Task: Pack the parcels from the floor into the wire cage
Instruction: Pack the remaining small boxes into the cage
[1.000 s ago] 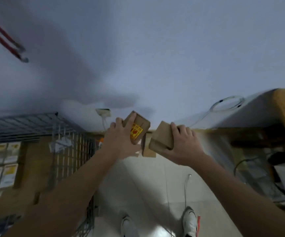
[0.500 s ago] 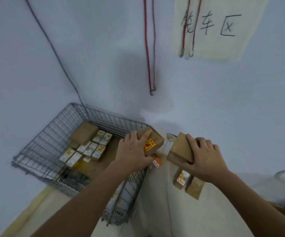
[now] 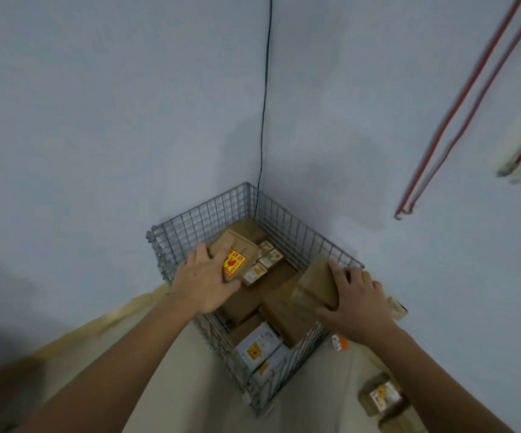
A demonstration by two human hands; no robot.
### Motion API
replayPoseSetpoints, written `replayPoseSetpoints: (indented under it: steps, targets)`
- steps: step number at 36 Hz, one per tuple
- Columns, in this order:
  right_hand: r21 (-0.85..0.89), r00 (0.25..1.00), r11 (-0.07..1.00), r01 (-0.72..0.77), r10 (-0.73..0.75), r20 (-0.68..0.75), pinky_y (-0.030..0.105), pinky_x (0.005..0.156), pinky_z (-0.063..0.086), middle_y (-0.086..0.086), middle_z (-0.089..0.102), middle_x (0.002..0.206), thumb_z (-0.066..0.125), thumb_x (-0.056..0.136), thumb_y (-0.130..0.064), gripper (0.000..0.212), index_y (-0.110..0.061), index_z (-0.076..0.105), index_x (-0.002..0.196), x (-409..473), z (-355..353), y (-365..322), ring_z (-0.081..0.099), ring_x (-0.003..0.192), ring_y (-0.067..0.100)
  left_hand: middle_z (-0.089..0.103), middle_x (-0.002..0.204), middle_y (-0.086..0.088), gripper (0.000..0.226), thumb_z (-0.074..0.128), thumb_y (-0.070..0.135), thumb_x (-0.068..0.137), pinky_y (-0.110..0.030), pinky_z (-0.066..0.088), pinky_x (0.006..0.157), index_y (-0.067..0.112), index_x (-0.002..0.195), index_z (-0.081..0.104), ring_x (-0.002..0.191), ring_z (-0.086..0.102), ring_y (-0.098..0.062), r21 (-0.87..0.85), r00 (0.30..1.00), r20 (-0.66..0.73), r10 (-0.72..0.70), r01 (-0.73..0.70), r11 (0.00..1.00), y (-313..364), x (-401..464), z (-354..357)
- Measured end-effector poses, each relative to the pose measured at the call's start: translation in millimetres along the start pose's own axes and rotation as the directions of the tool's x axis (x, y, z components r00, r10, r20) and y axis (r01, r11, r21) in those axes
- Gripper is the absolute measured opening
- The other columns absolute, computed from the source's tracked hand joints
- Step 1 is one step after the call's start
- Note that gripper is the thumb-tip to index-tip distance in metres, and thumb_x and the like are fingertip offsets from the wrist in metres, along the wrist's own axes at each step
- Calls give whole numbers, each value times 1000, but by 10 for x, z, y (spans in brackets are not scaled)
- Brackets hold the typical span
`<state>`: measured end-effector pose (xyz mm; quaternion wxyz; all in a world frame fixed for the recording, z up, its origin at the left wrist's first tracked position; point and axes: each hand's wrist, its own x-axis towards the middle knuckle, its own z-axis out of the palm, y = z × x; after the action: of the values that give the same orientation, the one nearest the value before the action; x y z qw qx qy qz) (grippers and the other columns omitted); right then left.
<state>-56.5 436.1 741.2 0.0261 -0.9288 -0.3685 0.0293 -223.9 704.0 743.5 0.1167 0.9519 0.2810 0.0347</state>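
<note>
- Pale blue-grey walls meet in a corner, with a thin black cable (image 3: 265, 89) running down the seam and two red cords (image 3: 459, 110) hanging on the wall to the right of it.
- Below that corner stands the wire cage (image 3: 290, 220), its mesh walls upright on a light floor (image 3: 178, 370).
- The left hand (image 3: 204, 284) grips a brown parcel with a red and yellow label (image 3: 235, 256); fingers curl over its near edge, and it hangs tilted above the cage's left side.
- The right hand (image 3: 354, 300) grips a plain brown parcel (image 3: 315, 284), fingers wrapped over its top and right face, thumb beneath; it sits over the cage's right rim, level with the other hand's load and well apart from it.
- Between and beneath the two grips, inside the cage, lie brown boxes (image 3: 284, 310), a row of small white labelled boxes (image 3: 260, 268) just past the left hand's parcel, and pale packets with yellow labels (image 3: 257, 346) nearer the person.
- Below the right forearm, outside the cage, more parcels on the floor (image 3: 381, 398) remain unpacked.
- A small orange and white tag (image 3: 338, 342) lies just below the right wrist, beside the cage's wall.
</note>
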Motion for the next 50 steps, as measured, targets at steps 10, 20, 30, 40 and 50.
replayPoseSetpoints:
  steps: [10,20,30,40,50]
  targets:
    - [11,997,997,-74,74,-9,47,109,35,5,38,141,36,71,-83,107,-31,5,159,636,151,-1169,37,129,29,38,131,-8,83,49,70,90,-44,45,98,45,157,5,120,45,-30,6,997,-76,23,-22,1000,-1379,259,-189]
    - [57,986,985,-163,160,48,45,111,36,3,35,145,35,70,-87,110,-33,0,160,1086,407,-1710,37,133,27,31,141,-10,87,47,71,85,-49,42,105,42,156,5,127,39,-30,6,997,14,69,-69,998,-2021,938,-88]
    - [112,981,975,-192,186,62,45,111,38,4,40,143,39,72,-89,111,-31,5,161,1997,831,-1683,40,131,26,31,143,-8,86,43,74,84,-50,42,106,45,156,5,130,39,-31,-3,989,79,127,-127,992,-2239,2094,232]
    - [188,936,927,-324,285,205,43,100,46,6,37,146,50,76,-87,111,-30,4,159,2612,1248,-1613,47,126,29,30,143,-10,85,52,70,88,-49,44,103,44,157,9,130,39,-33,4,977,170,131,-133,991,-2347,3095,632]
    - [196,843,842,-503,429,323,44,93,53,3,40,137,51,72,-86,114,-30,-1,156,2887,1700,-1741,49,119,25,29,144,-12,87,54,68,87,-51,46,101,42,157,9,128,41,-33,19,898,315,307,-329,944,-2343,3798,1142]
